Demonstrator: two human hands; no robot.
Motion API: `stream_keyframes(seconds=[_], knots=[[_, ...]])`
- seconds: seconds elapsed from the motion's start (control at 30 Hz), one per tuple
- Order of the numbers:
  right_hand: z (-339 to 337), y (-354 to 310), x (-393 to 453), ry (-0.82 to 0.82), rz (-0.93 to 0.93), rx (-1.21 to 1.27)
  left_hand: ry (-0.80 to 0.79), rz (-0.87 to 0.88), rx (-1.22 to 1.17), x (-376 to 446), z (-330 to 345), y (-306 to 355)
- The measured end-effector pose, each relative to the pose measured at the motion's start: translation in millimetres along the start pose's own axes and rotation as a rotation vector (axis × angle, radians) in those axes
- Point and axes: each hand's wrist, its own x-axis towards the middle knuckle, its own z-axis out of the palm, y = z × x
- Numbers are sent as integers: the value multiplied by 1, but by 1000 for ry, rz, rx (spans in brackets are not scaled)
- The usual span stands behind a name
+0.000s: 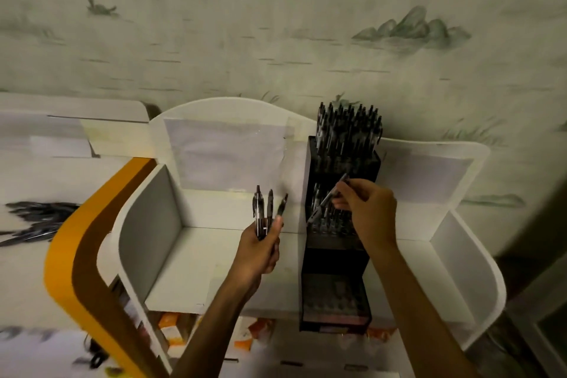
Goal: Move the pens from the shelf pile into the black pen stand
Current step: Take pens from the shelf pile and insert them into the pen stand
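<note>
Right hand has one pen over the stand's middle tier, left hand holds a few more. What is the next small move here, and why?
Probably lower the tilted pen in the right hand tip-first into a free hole of the black pen stand. Its tip already points at the middle tier, which looks only partly filled, while the top tier is packed. The left hand holds about three spare pens to pass over afterwards.

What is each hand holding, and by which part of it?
The left hand grips a bunch of pens by their lower ends. The right hand pinches a single pen near its middle.

matt black pen stand (336,258), smooth white shelf (221,267), glossy pens (267,209).
</note>
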Motion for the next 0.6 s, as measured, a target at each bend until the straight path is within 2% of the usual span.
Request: stream_keyframes(seconds=[0.13,0.27,0.6], knots=[[1,4,7,-7,-184,-228,-16,-3,16,-1,-3,-1],[7,7,10,-30,-269,-311,-3,-2,21,-1,-3,1],[18,11,7,-93,-249,-392,20,38,8,-6,-7,6]])
